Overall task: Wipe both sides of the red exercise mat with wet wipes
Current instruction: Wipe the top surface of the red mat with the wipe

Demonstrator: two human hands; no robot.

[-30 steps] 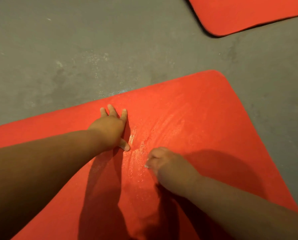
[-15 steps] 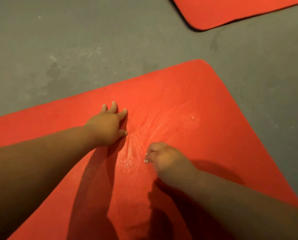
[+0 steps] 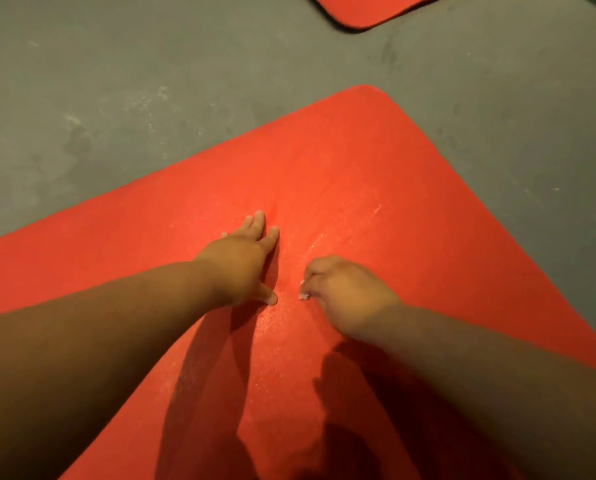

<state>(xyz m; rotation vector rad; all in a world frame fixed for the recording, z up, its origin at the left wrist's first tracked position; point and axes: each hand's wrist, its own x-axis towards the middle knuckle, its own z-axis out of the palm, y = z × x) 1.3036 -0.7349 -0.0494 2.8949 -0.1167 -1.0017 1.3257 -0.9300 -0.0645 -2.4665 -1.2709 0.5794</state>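
The red exercise mat (image 3: 410, 174) lay flat on the grey floor (image 3: 151, 81), its rounded far corner pointing away. Bare floor bordered both its far edge and its right edge. A second red mat (image 3: 365, 8) showed only a corner at the top of the view, well apart. The left hand (image 3: 244, 261) pressed flat on the mat, fingers straight and thumb splayed. Just beside it the right hand (image 3: 341, 292) was curled over a wet wipe (image 3: 303, 296), of which only a white scrap showed. Shiny wet streaks marked the mat around and beyond both hands.
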